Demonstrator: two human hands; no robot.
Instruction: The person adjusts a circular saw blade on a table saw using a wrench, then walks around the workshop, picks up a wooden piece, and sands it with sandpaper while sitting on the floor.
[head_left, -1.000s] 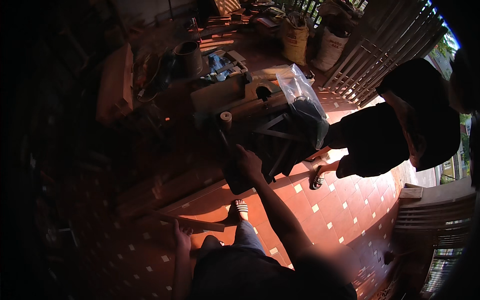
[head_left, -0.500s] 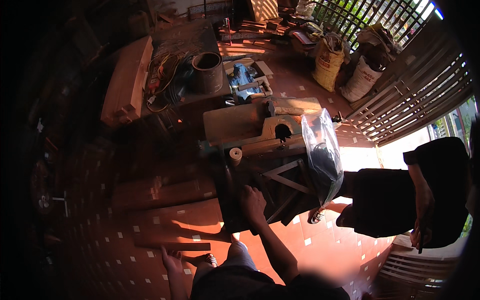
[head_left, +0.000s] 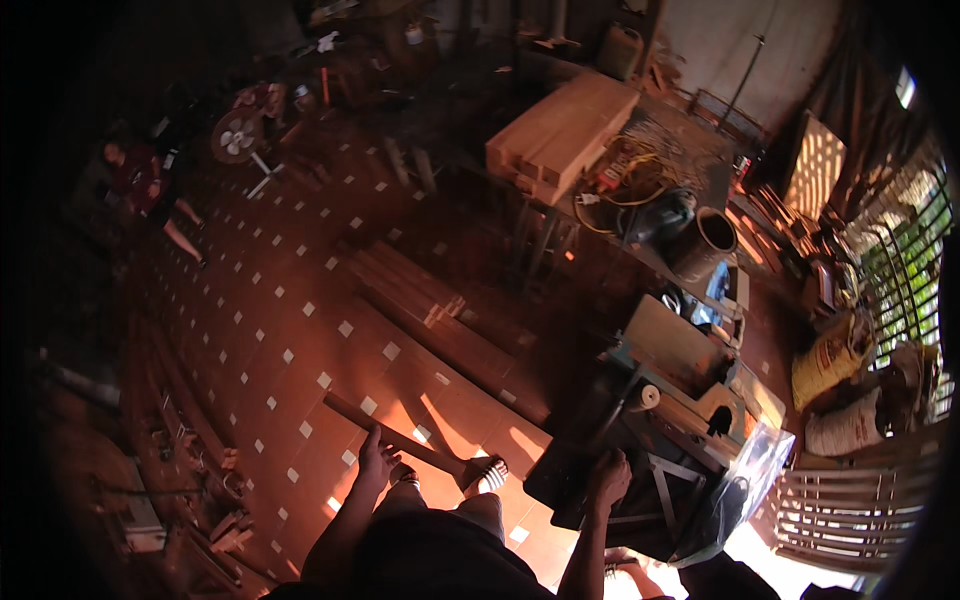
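Observation:
My left hand (head_left: 374, 464) has its fingertips on a long, thin wooden strip (head_left: 415, 448), held low over the tiled floor. The strip runs from beyond my fingers toward my right foot. My right hand (head_left: 610, 478) rests with curled fingers at the near side of a dark machine (head_left: 570, 465); what it grips, if anything, is lost in shadow. Close to that hand are a pale round roller end (head_left: 650, 397) and a metal angled frame (head_left: 668, 480). A clear plastic bag (head_left: 745, 480) hangs over the machine's right side.
Stacked wooden boards (head_left: 415, 285) lie on the floor ahead. A thick timber block (head_left: 565, 130), cables and a wide pipe (head_left: 712, 235) sit on a bench. Sacks (head_left: 830, 360) stand at right. One person (head_left: 140, 185) is far left; another's foot (head_left: 625, 562) shows beside the machine.
My view has swung left, so the machine now appears farther right. The strip shows at a slant instead of level. My left hand stays at the strip, my right at the machine.

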